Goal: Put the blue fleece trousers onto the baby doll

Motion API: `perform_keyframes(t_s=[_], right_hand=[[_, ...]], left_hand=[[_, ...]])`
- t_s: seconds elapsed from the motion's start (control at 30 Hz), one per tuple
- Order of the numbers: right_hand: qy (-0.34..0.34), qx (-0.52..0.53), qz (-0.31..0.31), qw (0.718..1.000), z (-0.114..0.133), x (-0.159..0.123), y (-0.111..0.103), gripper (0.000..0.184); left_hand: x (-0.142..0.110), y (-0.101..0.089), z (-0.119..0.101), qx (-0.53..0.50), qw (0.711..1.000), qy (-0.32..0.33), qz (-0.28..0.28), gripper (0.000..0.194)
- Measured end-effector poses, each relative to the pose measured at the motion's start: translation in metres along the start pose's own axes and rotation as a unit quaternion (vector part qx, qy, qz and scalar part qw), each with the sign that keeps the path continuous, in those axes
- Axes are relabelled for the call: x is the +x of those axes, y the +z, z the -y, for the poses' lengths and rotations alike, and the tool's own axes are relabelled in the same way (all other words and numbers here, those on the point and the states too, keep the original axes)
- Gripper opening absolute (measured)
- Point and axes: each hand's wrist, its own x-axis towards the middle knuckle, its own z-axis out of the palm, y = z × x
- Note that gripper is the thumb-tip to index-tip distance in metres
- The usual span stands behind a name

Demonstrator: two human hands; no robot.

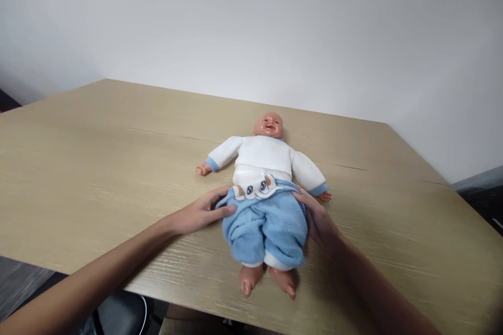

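A baby doll [264, 154] lies on its back on the wooden table, head away from me and bare feet toward me. It wears a white top with blue cuffs. Blue fleecy doll overalls [265, 222] cover its legs, and their white patch with two embroidered eyes sits at the waist. My left hand [208, 210] holds the waist edge on the left, thumb over the cloth and fingers partly behind it. On the right, my right hand [314, 214] grips the opposite edge, its fingers partly hidden by the cloth and the hand itself.
The wooden table [118, 167] reaches back to a pale wall [196, 31]. Below the front edge stands a dark seat [121, 314]. A dark object [483, 199] is beyond the table's right edge. An opening with items shows at the top right.
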Motion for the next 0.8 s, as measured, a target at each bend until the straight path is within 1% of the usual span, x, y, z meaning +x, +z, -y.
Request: perform_keyframes(t_s=[0.07,0.1,0.17,0.23,0.3,0.37,0.47,0.53,0.6,0.7,0.8], right_hand=[[0.017,-0.016,0.019,1.000,0.001,0.002,-0.006,0.036],[0.019,-0.030,0.029,0.999,0.001,0.003,-0.009,0.037],[-0.001,-0.066,0.042,0.997,0.004,0.003,-0.014,0.038],[-0.044,-0.108,0.048,0.992,0.013,0.003,-0.015,0.036],[-0.090,-0.154,0.047,0.983,0.027,0.005,-0.012,0.033],[-0.125,-0.184,0.039,0.974,0.040,0.015,-0.008,0.032],[-0.139,-0.162,-0.013,0.977,0.048,0.043,-0.005,0.029],[-0.134,-0.137,-0.057,0.980,0.042,0.062,-0.008,0.030],[-0.133,-0.136,-0.077,0.979,0.030,0.074,-0.013,0.031],[-0.118,-0.120,-0.057,0.984,0.012,0.074,-0.019,0.034],[-0.097,-0.083,-0.024,0.991,0.002,0.064,-0.016,0.040]], left_hand=[[0.002,0.003,0.003,-0.092,0.995,-0.028,-0.038,0.042],[0.004,0.004,0.004,-0.119,0.991,-0.035,-0.058,0.041],[0.009,0.006,0.005,-0.140,0.985,-0.031,-0.093,0.039],[0.016,0.004,0.001,-0.112,0.985,-0.006,-0.131,0.039],[0.028,-0.002,-0.006,-0.047,0.983,0.036,-0.174,0.039],[0.043,-0.010,-0.014,0.018,0.976,0.072,-0.203,0.038],[0.069,-0.021,-0.021,0.049,0.972,0.081,-0.214,0.042],[0.082,-0.025,-0.020,0.062,0.972,0.070,-0.217,0.047],[0.088,-0.027,-0.012,0.079,0.970,0.056,-0.221,0.051],[0.086,-0.030,0.004,0.055,0.973,0.034,-0.221,0.055],[0.081,-0.031,0.019,0.015,0.983,0.014,-0.181,0.058]])
